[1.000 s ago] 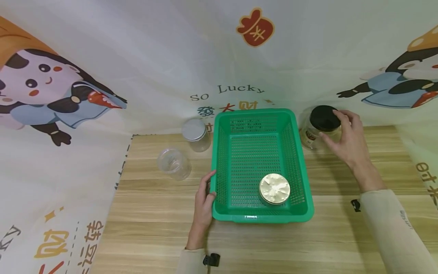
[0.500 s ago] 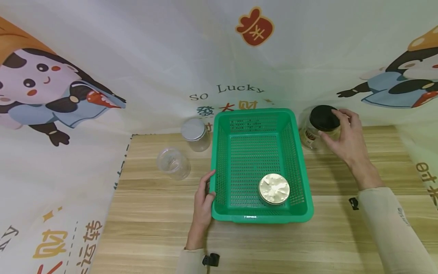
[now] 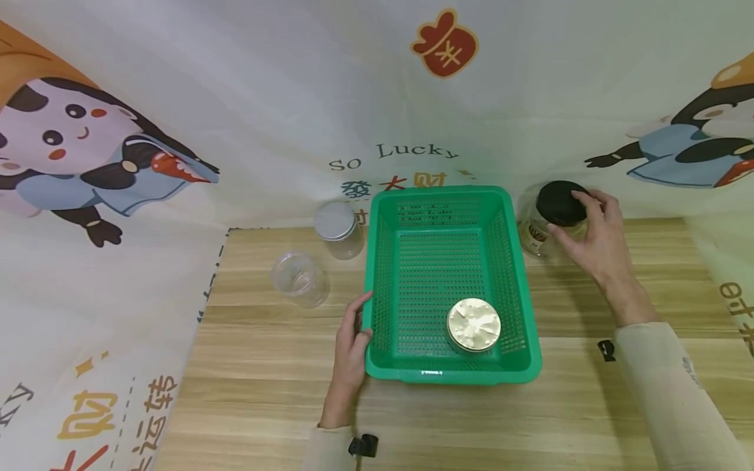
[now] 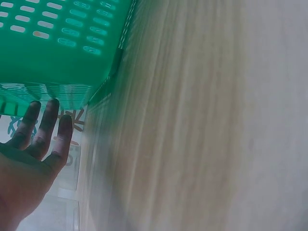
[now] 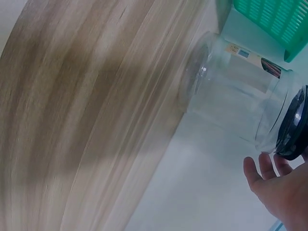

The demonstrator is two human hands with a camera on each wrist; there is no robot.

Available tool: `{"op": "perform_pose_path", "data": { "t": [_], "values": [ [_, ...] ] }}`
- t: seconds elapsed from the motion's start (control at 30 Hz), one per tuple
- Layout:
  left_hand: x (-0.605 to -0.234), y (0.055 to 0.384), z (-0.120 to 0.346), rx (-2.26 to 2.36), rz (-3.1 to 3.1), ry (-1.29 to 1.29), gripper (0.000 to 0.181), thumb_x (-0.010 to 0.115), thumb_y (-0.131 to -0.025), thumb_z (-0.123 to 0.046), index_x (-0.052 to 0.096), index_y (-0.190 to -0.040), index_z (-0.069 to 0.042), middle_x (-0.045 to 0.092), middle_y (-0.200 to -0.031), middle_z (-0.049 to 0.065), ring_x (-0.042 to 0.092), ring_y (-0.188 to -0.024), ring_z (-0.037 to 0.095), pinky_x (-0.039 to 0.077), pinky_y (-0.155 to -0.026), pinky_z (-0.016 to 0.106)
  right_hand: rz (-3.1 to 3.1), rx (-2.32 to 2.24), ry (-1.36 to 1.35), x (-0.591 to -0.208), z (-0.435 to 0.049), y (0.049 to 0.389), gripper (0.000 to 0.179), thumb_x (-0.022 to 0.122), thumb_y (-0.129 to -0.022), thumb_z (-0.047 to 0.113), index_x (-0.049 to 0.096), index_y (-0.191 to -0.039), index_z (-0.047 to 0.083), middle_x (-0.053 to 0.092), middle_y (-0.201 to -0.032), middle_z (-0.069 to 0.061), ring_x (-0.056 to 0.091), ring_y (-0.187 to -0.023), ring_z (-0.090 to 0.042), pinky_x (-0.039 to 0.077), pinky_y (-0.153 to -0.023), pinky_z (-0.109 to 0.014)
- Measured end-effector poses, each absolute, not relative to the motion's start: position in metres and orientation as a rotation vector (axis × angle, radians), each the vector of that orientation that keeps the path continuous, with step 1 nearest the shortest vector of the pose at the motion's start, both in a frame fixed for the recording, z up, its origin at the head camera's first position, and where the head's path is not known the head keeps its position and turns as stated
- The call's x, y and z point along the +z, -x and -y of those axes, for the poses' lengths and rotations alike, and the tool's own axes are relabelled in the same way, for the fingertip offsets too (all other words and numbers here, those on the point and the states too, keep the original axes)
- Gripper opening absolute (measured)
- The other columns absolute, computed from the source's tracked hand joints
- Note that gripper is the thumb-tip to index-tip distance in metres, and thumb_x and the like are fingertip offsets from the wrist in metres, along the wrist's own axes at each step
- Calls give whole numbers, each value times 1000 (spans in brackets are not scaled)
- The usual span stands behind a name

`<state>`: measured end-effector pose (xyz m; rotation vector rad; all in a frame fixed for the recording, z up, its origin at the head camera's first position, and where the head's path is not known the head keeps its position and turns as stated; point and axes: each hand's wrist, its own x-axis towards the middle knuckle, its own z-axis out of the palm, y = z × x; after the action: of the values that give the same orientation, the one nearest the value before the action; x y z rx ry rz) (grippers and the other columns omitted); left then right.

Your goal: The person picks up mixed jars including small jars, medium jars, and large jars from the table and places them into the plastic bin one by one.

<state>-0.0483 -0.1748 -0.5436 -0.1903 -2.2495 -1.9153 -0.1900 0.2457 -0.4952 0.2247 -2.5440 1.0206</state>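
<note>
In the head view, my left hand (image 3: 350, 353) holds the left rim of a green plastic basket (image 3: 448, 376). The left wrist view shows several of its fingers (image 4: 47, 122) against the outer wall below the rim. Inside the basket, near its front right corner, lies a round tin with a crinkled gold top (image 3: 474, 325). Right of the basket, my right hand (image 3: 601, 245) grips the black lid (image 3: 559, 203) of a clear jar (image 5: 236, 91), thumb and index finger on opposite sides. The jar stands upright on the table; a label shows on its side.
Left of the basket, a clear jar with a silver lid (image 3: 337, 226) stands close to the wall. A lidless clear container (image 3: 302, 281) is nearer the front. A printed cloth (image 3: 283, 131) hangs behind the wooden table (image 3: 265, 392).
The view has shifted slightly. Both hands keep their places, the left at the basket rim and the right on the black lid; the basket and jars stay put.
</note>
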Motion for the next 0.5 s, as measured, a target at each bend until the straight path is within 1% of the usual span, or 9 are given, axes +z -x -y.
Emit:
{"op": "perform_pose_path", "data": {
  "t": [0.23,0.5],
  "values": [
    [-541,48,174,-1916,2251,202,69,39,-77,12,49,-143,-8,59,-131,20,60,-104,34,49,-88,28,2532,1056,-177,-497,-244,190,65,75,-86,24,49,-140,1,35,-143,-29,36,-131,-48,31,-107,-61],
    [-541,48,174,-1950,2252,174,70,38,-78,12,49,-143,-9,57,-134,18,60,-106,34,50,-88,29,2538,1111,-114,-496,-241,190,64,75,-85,23,50,-140,1,37,-144,-27,36,-133,-47,29,-109,-60]
  ]
}}
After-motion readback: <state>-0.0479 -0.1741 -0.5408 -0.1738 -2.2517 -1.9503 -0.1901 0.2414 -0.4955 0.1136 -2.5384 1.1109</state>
